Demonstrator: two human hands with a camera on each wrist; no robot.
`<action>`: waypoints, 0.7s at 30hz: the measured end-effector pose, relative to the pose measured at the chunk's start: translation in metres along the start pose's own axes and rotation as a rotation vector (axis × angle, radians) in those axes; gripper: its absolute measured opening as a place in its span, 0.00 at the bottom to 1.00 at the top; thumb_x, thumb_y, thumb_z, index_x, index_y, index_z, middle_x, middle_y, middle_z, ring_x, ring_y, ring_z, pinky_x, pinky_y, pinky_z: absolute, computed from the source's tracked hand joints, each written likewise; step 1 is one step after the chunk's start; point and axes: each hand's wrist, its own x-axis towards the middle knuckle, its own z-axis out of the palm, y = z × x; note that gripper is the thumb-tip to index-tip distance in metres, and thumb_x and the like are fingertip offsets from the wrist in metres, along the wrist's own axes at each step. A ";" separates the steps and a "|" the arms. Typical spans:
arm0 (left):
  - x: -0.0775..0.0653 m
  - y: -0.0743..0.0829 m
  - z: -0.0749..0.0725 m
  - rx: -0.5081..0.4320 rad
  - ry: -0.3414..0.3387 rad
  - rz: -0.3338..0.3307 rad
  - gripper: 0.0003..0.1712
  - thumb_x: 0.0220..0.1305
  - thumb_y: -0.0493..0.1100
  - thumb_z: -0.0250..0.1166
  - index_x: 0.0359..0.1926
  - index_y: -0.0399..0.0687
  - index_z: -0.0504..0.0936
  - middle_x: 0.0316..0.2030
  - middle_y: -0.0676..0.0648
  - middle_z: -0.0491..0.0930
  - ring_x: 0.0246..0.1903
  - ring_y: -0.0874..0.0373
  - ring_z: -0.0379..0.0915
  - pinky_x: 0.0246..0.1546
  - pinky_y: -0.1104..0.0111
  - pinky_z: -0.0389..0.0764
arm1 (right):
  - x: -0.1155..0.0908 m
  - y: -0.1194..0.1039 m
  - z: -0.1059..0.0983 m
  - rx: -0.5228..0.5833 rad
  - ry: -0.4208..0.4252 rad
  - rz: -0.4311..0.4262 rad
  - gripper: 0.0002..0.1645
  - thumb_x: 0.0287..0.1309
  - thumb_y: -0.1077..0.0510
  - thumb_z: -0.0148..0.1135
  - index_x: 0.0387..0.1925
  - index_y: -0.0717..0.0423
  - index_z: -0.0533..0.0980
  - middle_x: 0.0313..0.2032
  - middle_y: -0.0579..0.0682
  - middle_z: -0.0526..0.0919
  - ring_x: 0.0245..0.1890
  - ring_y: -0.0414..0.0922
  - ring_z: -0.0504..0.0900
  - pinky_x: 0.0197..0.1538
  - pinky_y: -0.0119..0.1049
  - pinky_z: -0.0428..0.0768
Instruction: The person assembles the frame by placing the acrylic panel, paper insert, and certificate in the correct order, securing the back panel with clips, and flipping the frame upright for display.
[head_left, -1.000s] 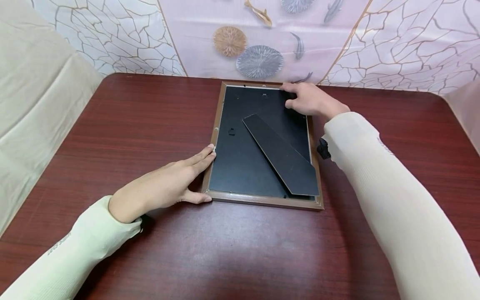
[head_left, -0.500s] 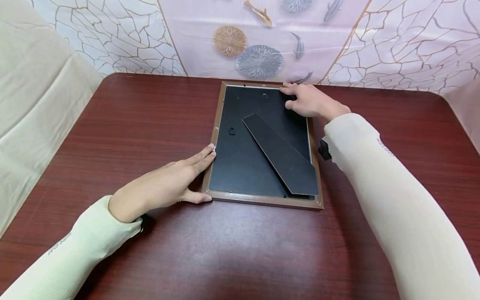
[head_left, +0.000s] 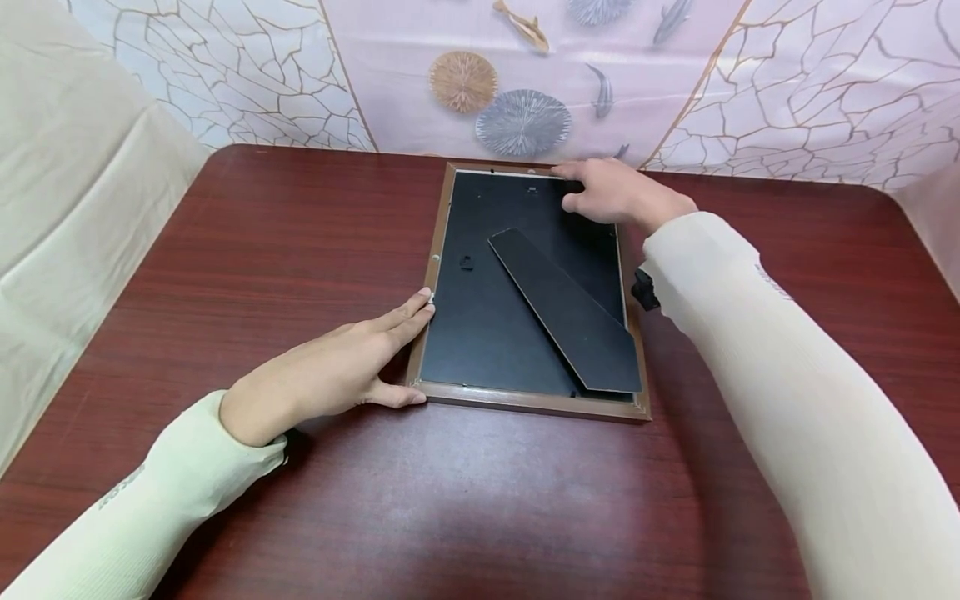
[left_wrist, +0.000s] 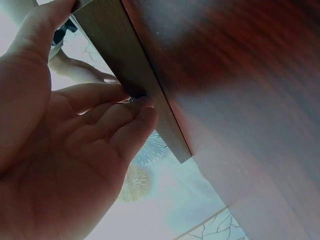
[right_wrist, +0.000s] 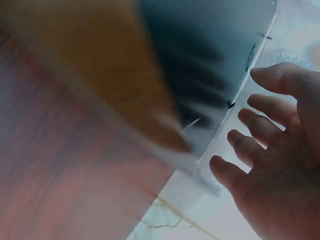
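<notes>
A brown picture frame (head_left: 525, 402) lies on the table, its back facing up. Its black backing board (head_left: 472, 342) carries a slanting easel stand (head_left: 570, 312) and small black hangers. Along the left rim, my left hand (head_left: 352, 358) rests its fingertips, with the thumb at the near left corner. The left wrist view shows those fingers against the side of the frame (left_wrist: 125, 55). My right hand (head_left: 618, 193) reaches over the far right corner, hiding it. In the right wrist view, that hand's spread fingers (right_wrist: 260, 125) are near the board's edge, holding nothing.
The frame lies on a dark red wood-grain table (head_left: 315, 225). Behind the table's far edge hangs a patterned sheet (head_left: 405, 83) with fish and round motifs. A pale cloth (head_left: 75, 208) hangs at the left.
My right hand has shifted slightly left and away over the frame's far edge. My left hand stays in place on the left rim. The head view has shifted a little.
</notes>
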 end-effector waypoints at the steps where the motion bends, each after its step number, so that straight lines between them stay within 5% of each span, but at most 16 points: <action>1: 0.000 0.000 0.000 0.002 0.002 -0.001 0.58 0.66 0.55 0.74 0.83 0.38 0.50 0.85 0.42 0.40 0.76 0.40 0.64 0.72 0.48 0.71 | 0.002 -0.004 -0.001 0.000 0.008 -0.015 0.39 0.74 0.56 0.45 0.82 0.57 0.54 0.82 0.61 0.54 0.81 0.64 0.54 0.81 0.58 0.55; 8: -0.002 -0.002 -0.001 0.001 0.004 -0.001 0.57 0.67 0.56 0.73 0.83 0.38 0.50 0.85 0.42 0.40 0.77 0.42 0.61 0.73 0.49 0.70 | 0.015 -0.030 -0.001 -0.007 0.016 -0.072 0.38 0.74 0.57 0.47 0.83 0.50 0.56 0.80 0.61 0.60 0.79 0.61 0.60 0.79 0.58 0.59; 21: -0.001 0.001 -0.002 -0.011 -0.021 -0.020 0.58 0.66 0.56 0.74 0.83 0.41 0.49 0.85 0.46 0.37 0.76 0.43 0.64 0.72 0.51 0.71 | 0.040 -0.043 0.001 -0.041 -0.079 -0.055 0.41 0.78 0.52 0.48 0.85 0.47 0.46 0.83 0.59 0.49 0.83 0.61 0.48 0.83 0.58 0.47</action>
